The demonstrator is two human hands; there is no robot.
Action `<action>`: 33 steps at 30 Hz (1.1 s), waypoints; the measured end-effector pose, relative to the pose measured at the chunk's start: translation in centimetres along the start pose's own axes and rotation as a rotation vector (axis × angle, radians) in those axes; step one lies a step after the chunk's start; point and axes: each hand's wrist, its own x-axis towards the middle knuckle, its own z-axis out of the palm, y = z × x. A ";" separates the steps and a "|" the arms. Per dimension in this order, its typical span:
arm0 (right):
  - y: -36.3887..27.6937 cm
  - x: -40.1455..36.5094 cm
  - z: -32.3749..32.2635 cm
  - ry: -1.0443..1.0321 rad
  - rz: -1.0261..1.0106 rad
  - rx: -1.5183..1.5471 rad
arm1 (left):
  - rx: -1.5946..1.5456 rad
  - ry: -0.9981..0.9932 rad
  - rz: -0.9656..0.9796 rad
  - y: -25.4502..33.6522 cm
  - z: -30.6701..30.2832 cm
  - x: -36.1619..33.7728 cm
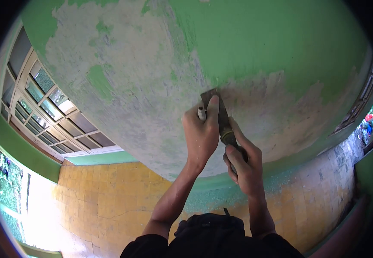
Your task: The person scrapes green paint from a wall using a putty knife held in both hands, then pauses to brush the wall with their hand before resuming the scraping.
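A scraper with a flat dark blade and a dark handle lies against the wall, its blade tip at the lower edge of a green painted area. My right hand is wrapped round the handle. On the blade, near its tip, presses the thumb of my left hand. A small white stick, like a cigarette, sticks out between the left hand's fingers. Around the blade the wall is bare grey and whitish, with patches of green paint left on it.
Yellow floor tiles spread below the wall, with pale flecks on them near its base. White-framed glass doors stand at the left. A window with slats is at the far right. Bright daylight enters at the lower left.
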 end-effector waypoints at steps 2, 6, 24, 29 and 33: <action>-0.1 0.1 0.0 -0.001 0.004 -0.002 | -0.040 0.011 0.017 0.5 0.3 0.4; -0.8 0.2 0.2 -0.001 -0.006 0.017 | -0.058 0.012 0.040 1.2 0.3 0.7; 0.1 0.0 0.5 0.018 0.014 -0.031 | -0.046 -0.015 -0.018 0.4 -0.2 0.5; 0.2 0.3 0.5 0.032 -0.018 -0.086 | -0.103 -0.011 -0.021 -0.1 0.1 0.7; 0.7 0.0 0.4 0.049 -0.035 -0.113 | -0.146 -0.031 -0.085 0.0 0.0 0.4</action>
